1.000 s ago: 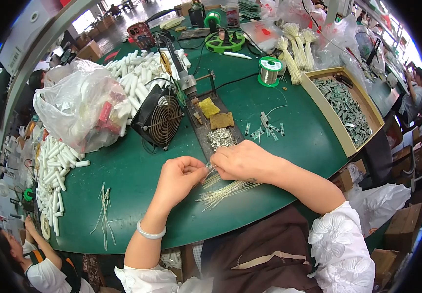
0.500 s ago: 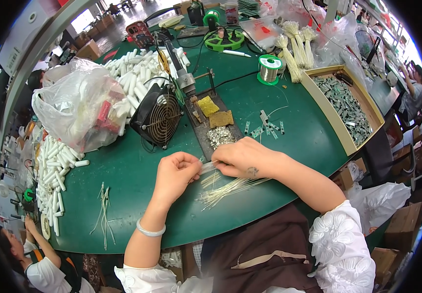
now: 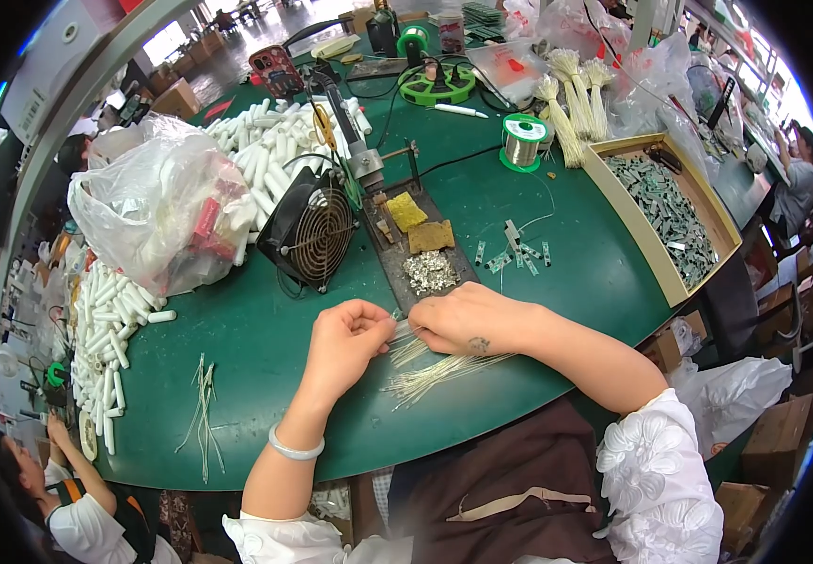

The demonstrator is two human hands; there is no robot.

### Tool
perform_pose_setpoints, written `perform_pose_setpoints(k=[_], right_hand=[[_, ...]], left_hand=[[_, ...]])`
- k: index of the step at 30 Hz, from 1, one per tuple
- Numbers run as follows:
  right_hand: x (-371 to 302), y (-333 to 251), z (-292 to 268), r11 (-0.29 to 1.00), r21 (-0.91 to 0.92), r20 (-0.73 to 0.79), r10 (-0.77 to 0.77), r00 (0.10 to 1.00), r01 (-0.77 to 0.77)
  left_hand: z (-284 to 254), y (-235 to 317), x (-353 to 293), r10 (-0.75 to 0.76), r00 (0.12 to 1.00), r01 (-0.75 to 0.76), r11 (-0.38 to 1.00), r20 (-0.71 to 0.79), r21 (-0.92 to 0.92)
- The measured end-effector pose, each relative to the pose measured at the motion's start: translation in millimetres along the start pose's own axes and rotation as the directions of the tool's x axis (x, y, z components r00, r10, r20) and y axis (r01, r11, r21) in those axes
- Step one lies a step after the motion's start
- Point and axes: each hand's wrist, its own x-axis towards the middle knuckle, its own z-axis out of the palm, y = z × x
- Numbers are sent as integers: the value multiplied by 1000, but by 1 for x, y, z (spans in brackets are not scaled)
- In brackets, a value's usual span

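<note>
My left hand (image 3: 348,334) is closed in a pinch, with the tip of what looks like a small circuit board (image 3: 397,314) poking past its fingertips. Beside it, my right hand (image 3: 468,320) has its fingers pressed together on thin white wires; its fingertips are partly hidden. Short wires (image 3: 408,353) lie just under both hands. A loose bundle of thin pale wires (image 3: 439,380) rests on the green table (image 3: 294,423) below my right hand. Beyond the hands, a dark soldering stand (image 3: 392,258) carries a heap of solder scraps (image 3: 431,272) and a yellow sponge (image 3: 405,211).
A black fan (image 3: 317,230), a plastic bag (image 3: 157,202) and piled white tubes (image 3: 106,324) stand left. Several wires (image 3: 202,418) lie near the front edge. Right are small boards (image 3: 517,246), a solder spool (image 3: 523,141) and a box of boards (image 3: 604,202). Co-workers sit at both sides.
The view has shifted slightly. My hands stay close together, with the left fingertips now nearer the right hand and the short wires below more exposed.
</note>
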Motion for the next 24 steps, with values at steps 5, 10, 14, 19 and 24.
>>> perform_pose_setpoints(k=[5, 10, 14, 19, 24], right_hand=[[0, 1, 1, 999, -38, -1, 5, 1000, -6], [-2, 1, 1, 997, -68, -119, -40, 992, 32], [0, -1, 2, 992, -115, -208, -76, 975, 52], [1, -2, 0, 992, -101, -261, -106, 959, 82], [0, 0, 1, 995, -76, -265, -79, 961, 61]], left_hand=[[-1, -5, 2, 46, 999, -45, 997, -16, 55], [1, -4, 0, 81, 996, -73, 980, -32, 187], [4, 6, -6, -26, 997, 22, 998, 76, 52], [7, 11, -8, -87, 987, 99, 991, 135, -86], [10, 8, -7, -67, 991, 83, 988, 117, -132]])
